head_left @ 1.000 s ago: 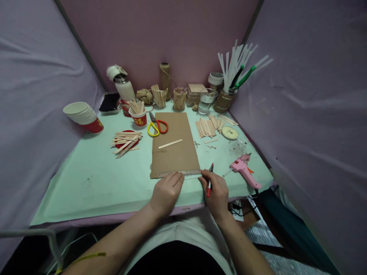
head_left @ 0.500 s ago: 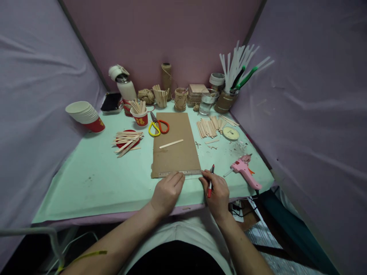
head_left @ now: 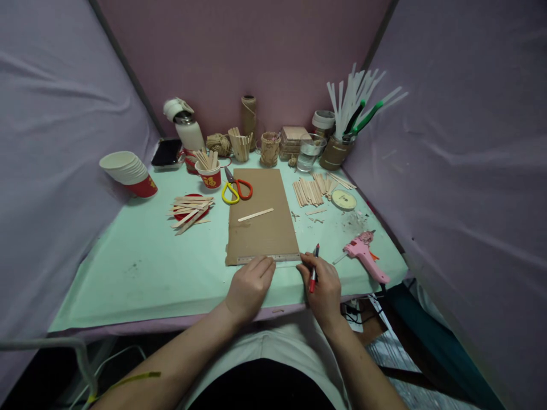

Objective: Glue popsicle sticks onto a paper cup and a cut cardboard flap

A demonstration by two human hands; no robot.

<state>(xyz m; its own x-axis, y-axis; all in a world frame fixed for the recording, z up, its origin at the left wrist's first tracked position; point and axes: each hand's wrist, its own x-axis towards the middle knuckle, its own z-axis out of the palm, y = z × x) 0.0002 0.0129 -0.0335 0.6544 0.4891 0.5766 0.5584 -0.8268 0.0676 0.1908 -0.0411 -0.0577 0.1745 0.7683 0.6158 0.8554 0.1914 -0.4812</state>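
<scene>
A sheet of brown cardboard [head_left: 265,236] lies on the table, with a clear ruler [head_left: 287,257] along its near edge. My left hand [head_left: 250,287] is closed, its fingers pressed together on the ruler near the middle. At the ruler's right end, my right hand [head_left: 325,287] touches the tip with thumb and finger. A red marker pen [head_left: 313,283] is tucked in that same hand, its tip pointing away from me. One wooden craft stick [head_left: 256,214] rests on the cardboard. Scissors [head_left: 237,191] with yellow and orange handles overlap its upper left edge.
A pink glue gun [head_left: 365,256] lies at the right. Craft sticks [head_left: 308,192] lie beyond it, near a round lid [head_left: 344,199]. More sticks cover a red dish [head_left: 205,212] at the left. Stacked paper cups [head_left: 143,185], a bottle [head_left: 190,136] and a water glass [head_left: 305,162] stand farther back.
The view has shifted very slightly. Both hands, the ruler and the marker pen stay in the same place on the cardboard's near edge.
</scene>
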